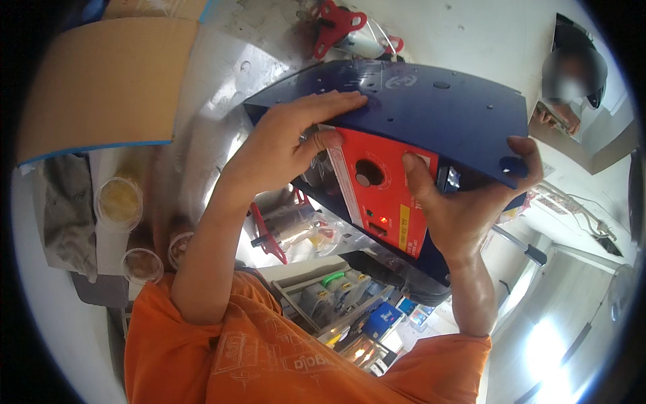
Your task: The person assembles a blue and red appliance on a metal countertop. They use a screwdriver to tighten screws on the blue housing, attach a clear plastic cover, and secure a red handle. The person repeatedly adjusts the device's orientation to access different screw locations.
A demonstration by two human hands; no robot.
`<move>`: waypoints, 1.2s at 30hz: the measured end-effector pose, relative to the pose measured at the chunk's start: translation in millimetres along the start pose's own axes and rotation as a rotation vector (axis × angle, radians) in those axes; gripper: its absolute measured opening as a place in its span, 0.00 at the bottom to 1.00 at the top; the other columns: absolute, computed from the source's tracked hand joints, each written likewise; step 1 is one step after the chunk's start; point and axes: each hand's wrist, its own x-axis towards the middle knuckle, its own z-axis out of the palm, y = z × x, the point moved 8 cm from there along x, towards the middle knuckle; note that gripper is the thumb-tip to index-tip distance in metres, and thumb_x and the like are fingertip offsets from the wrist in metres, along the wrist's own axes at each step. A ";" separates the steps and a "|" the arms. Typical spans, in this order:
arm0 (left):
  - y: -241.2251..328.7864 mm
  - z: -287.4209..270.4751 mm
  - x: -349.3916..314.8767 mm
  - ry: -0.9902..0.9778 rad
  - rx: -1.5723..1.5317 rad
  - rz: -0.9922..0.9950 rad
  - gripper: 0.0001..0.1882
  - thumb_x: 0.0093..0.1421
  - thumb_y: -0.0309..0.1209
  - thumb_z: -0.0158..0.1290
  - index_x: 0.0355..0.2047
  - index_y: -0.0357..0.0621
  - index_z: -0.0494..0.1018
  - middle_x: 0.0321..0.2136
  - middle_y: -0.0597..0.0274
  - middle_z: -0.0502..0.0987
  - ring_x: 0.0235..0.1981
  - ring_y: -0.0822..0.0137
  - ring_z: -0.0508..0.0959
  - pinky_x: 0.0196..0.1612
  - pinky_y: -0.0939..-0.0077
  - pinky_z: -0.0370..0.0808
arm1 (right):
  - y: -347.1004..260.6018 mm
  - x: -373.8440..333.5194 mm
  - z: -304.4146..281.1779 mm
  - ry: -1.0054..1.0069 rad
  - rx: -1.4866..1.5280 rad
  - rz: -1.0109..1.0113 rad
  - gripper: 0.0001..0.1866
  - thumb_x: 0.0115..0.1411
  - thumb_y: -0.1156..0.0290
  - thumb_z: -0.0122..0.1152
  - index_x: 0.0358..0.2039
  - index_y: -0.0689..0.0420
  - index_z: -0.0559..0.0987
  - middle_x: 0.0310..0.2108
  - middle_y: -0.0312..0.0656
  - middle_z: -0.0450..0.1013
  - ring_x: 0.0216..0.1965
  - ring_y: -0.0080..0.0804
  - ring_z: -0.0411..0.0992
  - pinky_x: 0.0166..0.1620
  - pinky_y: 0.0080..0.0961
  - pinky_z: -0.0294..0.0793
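Observation:
A machine with a dark blue metal housing [444, 111] is tilted in front of me. Its red control panel [387, 195] carries a round black knob [369, 173] and a small lit red lamp. My left hand [296, 138] lies across the housing's left part, fingers on the blue top and thumb bent down by the panel's upper edge. At the right end, my right hand [464, 209] is wrapped round the corner, its thumb against the red panel and its fingers over the blue edge. A dark gap shows between cover and panel beside the right thumb.
Beyond the machine is a roll on red holders [340, 30]; another clear-film roll [289, 232] sits nearer. Left are a cardboard sheet [108, 81], a grey cloth [70, 209] and clear cups [120, 204]. Below is a rack of containers [336, 289]. Another person [572, 81] appears upper right.

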 end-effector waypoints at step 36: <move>136.2 133.2 -90.0 -0.167 0.253 0.083 0.20 0.56 0.23 0.60 0.48 0.34 0.69 0.44 0.53 0.74 0.41 0.64 0.77 0.40 0.71 0.76 | 80.9 -248.4 -47.8 0.702 0.547 0.355 0.57 0.38 0.59 0.82 0.63 0.61 0.55 0.56 0.49 0.62 0.52 0.39 0.67 0.50 0.33 0.71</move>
